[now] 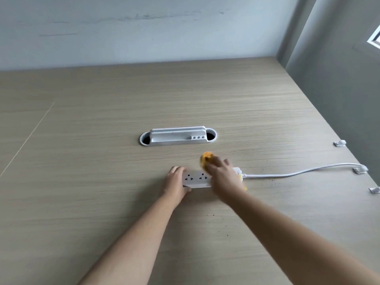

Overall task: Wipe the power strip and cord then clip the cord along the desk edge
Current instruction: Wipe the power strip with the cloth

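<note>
A white power strip [195, 178] lies flat on the wooden desk [102, 182]. My left hand [174, 182] grips its left end. My right hand [223, 177] presses a yellow-orange cloth [206, 158] onto the strip's right half, hiding that part. The white cord [287, 173] runs from the strip's right end to the desk's right edge. There it passes through a clear clip [359, 170]. Two more clips sit along that edge, a far clip [339, 143] and a near clip [374, 190], both without cord.
A white cable grommet with a slotted holder [177, 136] is set into the desk behind the strip. Dark crumbs [273, 183] dot the desk near the cord and in front of the strip. A grey wall [339, 89] borders the right edge.
</note>
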Motion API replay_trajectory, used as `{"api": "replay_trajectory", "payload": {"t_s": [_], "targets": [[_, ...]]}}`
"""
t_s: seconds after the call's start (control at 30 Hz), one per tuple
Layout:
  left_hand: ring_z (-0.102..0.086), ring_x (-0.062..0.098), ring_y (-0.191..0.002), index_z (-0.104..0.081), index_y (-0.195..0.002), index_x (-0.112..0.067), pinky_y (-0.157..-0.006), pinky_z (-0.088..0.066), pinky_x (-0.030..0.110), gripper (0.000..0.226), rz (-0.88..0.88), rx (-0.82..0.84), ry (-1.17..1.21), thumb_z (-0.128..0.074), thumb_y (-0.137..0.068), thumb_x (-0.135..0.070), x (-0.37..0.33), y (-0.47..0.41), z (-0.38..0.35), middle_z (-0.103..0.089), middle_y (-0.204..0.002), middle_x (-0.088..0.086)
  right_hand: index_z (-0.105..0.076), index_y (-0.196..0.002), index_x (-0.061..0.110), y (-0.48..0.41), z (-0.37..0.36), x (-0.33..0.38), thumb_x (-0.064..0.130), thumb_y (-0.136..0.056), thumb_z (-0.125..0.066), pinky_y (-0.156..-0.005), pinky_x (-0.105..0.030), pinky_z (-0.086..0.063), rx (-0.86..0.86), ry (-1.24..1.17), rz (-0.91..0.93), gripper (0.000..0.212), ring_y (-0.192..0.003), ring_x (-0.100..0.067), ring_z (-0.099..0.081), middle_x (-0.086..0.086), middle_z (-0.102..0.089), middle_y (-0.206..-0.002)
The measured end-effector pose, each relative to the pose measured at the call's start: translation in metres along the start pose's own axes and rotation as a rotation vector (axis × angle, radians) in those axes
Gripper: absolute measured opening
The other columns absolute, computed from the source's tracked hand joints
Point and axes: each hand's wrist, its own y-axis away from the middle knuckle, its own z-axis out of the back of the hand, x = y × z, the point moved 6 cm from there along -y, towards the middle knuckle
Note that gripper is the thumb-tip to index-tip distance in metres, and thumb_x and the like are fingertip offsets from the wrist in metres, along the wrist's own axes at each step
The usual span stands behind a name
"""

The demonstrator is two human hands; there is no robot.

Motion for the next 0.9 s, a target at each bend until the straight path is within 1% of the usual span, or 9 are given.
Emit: {"api": "replay_trajectory", "payload": {"t_s": [0.07, 0.13, 0.33, 0.4, 0.47, 0.57, 0.67, 0.8, 0.9], "targets": [[-0.054, 0.023, -0.113, -0.058, -0.116, -0.008, -0.090, -0.035, 0.022, 0.060, 0.000, 0.000, -0.005, -0.084, -0.062, -0.015, 0.002, 0.000, 0.003, -0.059, -0.122, 0.006, -0.046, -0.130, 0.024, 0.006, -0.029, 0.032, 0.007, -0.084, -0.048, -0.077, -0.041, -0.042, 0.112, 0.076, 0.162, 0.050, -0.104, -0.032, -0.041, -0.001, -0.039, -0.139], [-0.056, 0.024, -0.110, -0.060, -0.114, -0.009, -0.089, -0.038, 0.025, 0.060, 0.001, 0.010, 0.010, -0.084, -0.060, -0.014, 0.003, -0.001, 0.004, -0.061, -0.120, 0.006, -0.044, -0.130, 0.020, 0.010, -0.039, 0.031, 0.011, -0.087, -0.045, -0.079, -0.043, -0.043, 0.134, 0.167, 0.163, 0.044, -0.105, -0.034, -0.041, -0.002, -0.035, -0.139], [-0.056, 0.022, -0.103, -0.061, -0.112, -0.015, -0.087, -0.046, 0.032, 0.058, -0.006, 0.010, 0.048, -0.084, -0.060, -0.011, 0.002, -0.001, 0.006, -0.061, -0.113, 0.002, -0.042, -0.132, 0.012, 0.032, -0.002, -0.073, 0.010, -0.080, -0.047, -0.088, -0.044, -0.043, 0.027, 0.297, -0.159, 0.052, -0.105, -0.033, -0.040, -0.012, -0.039, -0.136], [-0.056, 0.023, -0.103, -0.061, -0.113, -0.015, -0.087, -0.045, 0.031, 0.059, -0.009, 0.008, 0.041, -0.084, -0.060, -0.011, 0.002, -0.002, 0.005, -0.061, -0.113, 0.002, -0.046, -0.127, 0.009, 0.039, 0.011, -0.101, 0.005, -0.080, -0.045, -0.090, -0.044, -0.041, 0.012, 0.212, -0.355, 0.047, -0.109, -0.034, -0.038, -0.015, -0.042, -0.132], [-0.057, 0.022, -0.103, -0.062, -0.113, -0.015, -0.084, -0.043, 0.027, 0.059, -0.003, 0.008, 0.065, -0.084, -0.058, -0.010, 0.004, -0.003, 0.006, -0.063, -0.113, 0.001, -0.051, -0.121, 0.009, 0.030, 0.023, -0.100, 0.002, -0.078, -0.049, -0.087, -0.044, -0.042, -0.088, 0.112, -0.416, 0.044, -0.109, -0.035, -0.037, -0.015, -0.044, -0.131], [-0.059, 0.020, -0.101, -0.061, -0.111, -0.017, -0.080, -0.042, 0.023, 0.062, 0.031, 0.010, 0.137, -0.085, -0.055, -0.006, 0.008, -0.003, 0.007, -0.065, -0.110, 0.000, -0.050, -0.126, 0.011, 0.002, 0.021, -0.056, -0.002, -0.075, -0.052, -0.082, -0.044, -0.044, -0.107, 0.080, -0.246, 0.052, -0.108, -0.033, -0.037, -0.014, -0.043, -0.134], [-0.061, 0.021, -0.098, -0.048, -0.109, -0.018, -0.084, -0.051, 0.033, 0.069, 0.085, 0.019, 0.205, -0.086, -0.053, -0.002, 0.012, -0.003, 0.008, -0.067, -0.108, -0.001, -0.052, -0.121, 0.011, -0.003, -0.014, -0.010, -0.001, -0.078, -0.044, -0.080, -0.041, -0.041, 0.055, 0.135, -0.110, 0.046, -0.105, -0.033, -0.039, -0.011, -0.044, -0.132], [-0.063, 0.025, -0.101, -0.037, -0.124, -0.014, -0.088, -0.051, 0.038, 0.083, 0.094, 0.031, 0.201, -0.084, -0.057, -0.004, 0.014, -0.007, 0.007, -0.066, -0.113, 0.003, -0.049, -0.125, 0.013, -0.003, -0.042, 0.034, 0.003, -0.081, -0.045, -0.079, -0.039, -0.039, 0.102, 0.107, 0.031, 0.045, -0.105, -0.032, -0.038, -0.008, -0.042, -0.132], [-0.064, 0.028, -0.094, -0.031, -0.131, -0.014, -0.081, -0.052, 0.034, 0.088, 0.109, 0.018, 0.200, -0.083, -0.060, -0.009, 0.017, -0.007, 0.008, -0.068, -0.105, 0.008, -0.047, -0.129, 0.017, -0.008, -0.050, 0.055, 0.006, -0.084, -0.049, -0.082, -0.043, -0.045, 0.144, 0.048, 0.156, 0.046, -0.105, -0.031, -0.037, -0.005, -0.041, -0.136]]}}
